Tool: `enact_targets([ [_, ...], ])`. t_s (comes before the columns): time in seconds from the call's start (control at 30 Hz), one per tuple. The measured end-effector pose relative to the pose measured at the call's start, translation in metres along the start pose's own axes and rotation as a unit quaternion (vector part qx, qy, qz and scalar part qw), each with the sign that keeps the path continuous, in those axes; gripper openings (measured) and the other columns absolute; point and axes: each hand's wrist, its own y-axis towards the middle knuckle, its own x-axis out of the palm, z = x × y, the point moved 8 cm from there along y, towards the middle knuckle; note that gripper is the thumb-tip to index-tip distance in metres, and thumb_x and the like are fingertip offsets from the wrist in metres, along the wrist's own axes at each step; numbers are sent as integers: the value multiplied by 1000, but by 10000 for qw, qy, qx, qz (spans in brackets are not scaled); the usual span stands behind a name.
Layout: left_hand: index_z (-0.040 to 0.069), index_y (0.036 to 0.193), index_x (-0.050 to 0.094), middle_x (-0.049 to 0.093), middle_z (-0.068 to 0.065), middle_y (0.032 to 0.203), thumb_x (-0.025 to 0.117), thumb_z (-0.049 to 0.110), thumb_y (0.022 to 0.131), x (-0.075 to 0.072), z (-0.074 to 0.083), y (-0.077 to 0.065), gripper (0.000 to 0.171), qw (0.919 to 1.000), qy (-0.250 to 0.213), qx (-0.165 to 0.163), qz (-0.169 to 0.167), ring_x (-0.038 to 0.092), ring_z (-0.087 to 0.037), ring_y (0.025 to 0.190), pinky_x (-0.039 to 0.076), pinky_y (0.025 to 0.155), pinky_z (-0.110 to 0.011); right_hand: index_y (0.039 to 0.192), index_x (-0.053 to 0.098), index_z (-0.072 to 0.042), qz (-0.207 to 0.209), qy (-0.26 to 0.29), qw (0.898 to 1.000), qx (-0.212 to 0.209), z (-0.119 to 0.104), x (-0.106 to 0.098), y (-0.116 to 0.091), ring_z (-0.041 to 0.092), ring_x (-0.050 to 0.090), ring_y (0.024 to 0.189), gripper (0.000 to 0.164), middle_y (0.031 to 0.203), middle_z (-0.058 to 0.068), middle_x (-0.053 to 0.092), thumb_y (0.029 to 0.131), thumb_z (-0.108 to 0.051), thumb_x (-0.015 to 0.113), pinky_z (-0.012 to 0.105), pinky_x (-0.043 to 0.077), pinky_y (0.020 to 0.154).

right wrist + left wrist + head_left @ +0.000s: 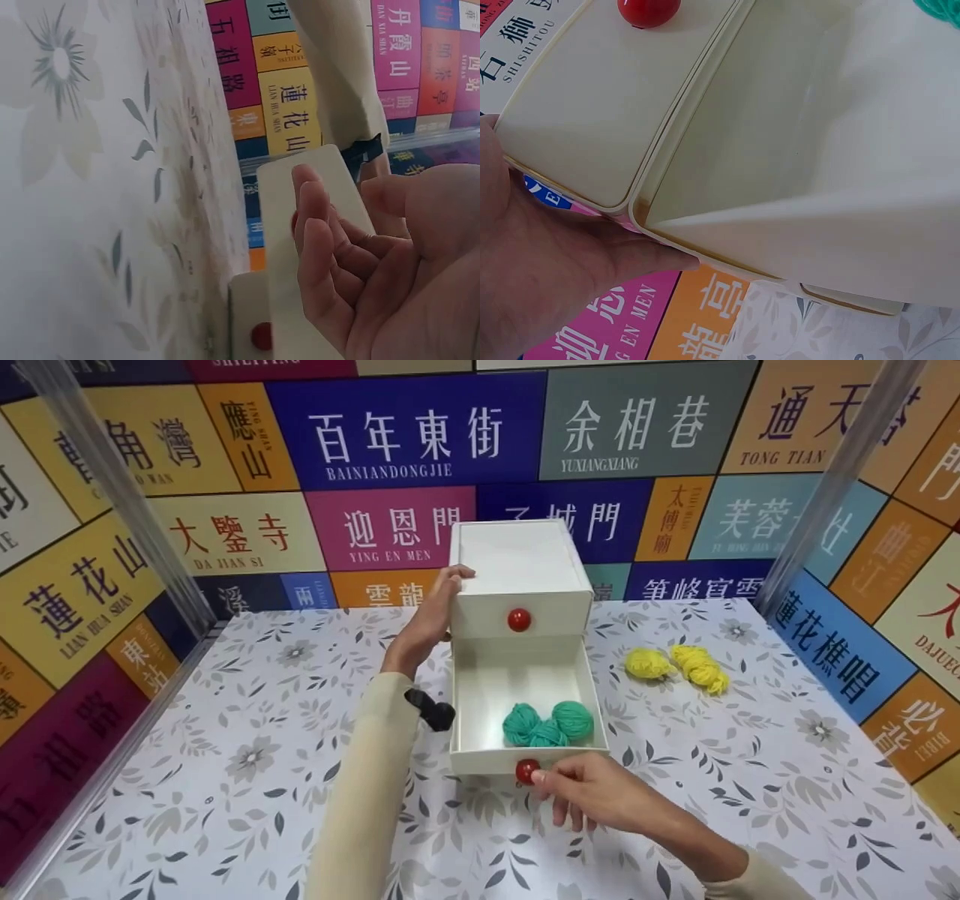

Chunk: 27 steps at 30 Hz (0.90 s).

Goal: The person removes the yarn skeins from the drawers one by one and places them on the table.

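A white drawer cabinet (517, 556) stands on the table, its top drawer closed behind a red knob (519, 619). Below that, an open drawer (487, 682) extends forward, holding green yarn balls (574, 720) near its front. My left hand (431, 622) holds the cabinet's left side, fingertips over the top edge; in the left wrist view its thumb (664, 255) lies along the side. At the open drawer's front my right hand (604, 795) pinches the red drawer knob (526, 771) between thumb and index finger. The right wrist view shows that knob mostly hidden behind the fingers.
Two yellow yarn bundles (697, 667) lie on the floral tabletop (285, 757), right of the cabinet. A lower drawer front with its own red knob (261, 336) appears in the right wrist view. Sign-printed panels (405, 427) stand behind and at both sides.
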Motion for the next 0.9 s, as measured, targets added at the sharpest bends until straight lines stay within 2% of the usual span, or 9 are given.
enact_targets([
  [0.1,27,135,40,51,-15,128,22,40,106,-1,1,0,36,10000,7,2,11,57,-30,106,49,82,-44,90,72,-8,295,-286,9989,-207,-18,-11,-4,12,58,56,30,69,2,68,97,-37,64,25,47,48],
  [0.23,28,135,39,51,-15,130,22,40,105,0,0,-1,36,10000,18,-21,-1,57,-30,108,49,86,-46,92,73,-8,771,-378,9948,-552,-40,-29,-2,14,58,62,23,74,6,69,93,-30,70,24,50,52],
  [0.33,28,135,38,51,-15,130,22,40,106,0,0,-1,36,10000,40,-14,-14,57,-31,109,49,87,-48,94,74,-9,1171,-585,9887,-729,-52,-40,5,14,59,67,18,79,5,69,91,-27,73,25,52,55],
  [0.47,27,135,38,50,-15,132,22,40,106,0,0,0,36,10000,11,28,-32,56,-31,110,48,88,-49,95,73,-12,1533,-1166,9779,-815,-60,-48,18,15,62,78,14,88,3,71,89,-24,75,27,53,66],
  [0.63,26,137,37,46,-14,138,24,41,106,0,0,0,37,9999,13,86,-73,55,-33,114,48,92,-55,106,71,-8,1397,-1811,9717,-585,-59,-46,36,21,63,94,24,106,7,69,86,-21,78,35,53,80],
  [0.9,27,137,38,46,-13,142,24,43,106,-1,1,0,38,9999,65,91,-101,55,-33,118,49,95,-58,121,67,-6,1184,-2366,9643,-119,-53,-39,52,27,61,105,44,116,10,65,82,-20,82,43,52,88],
])
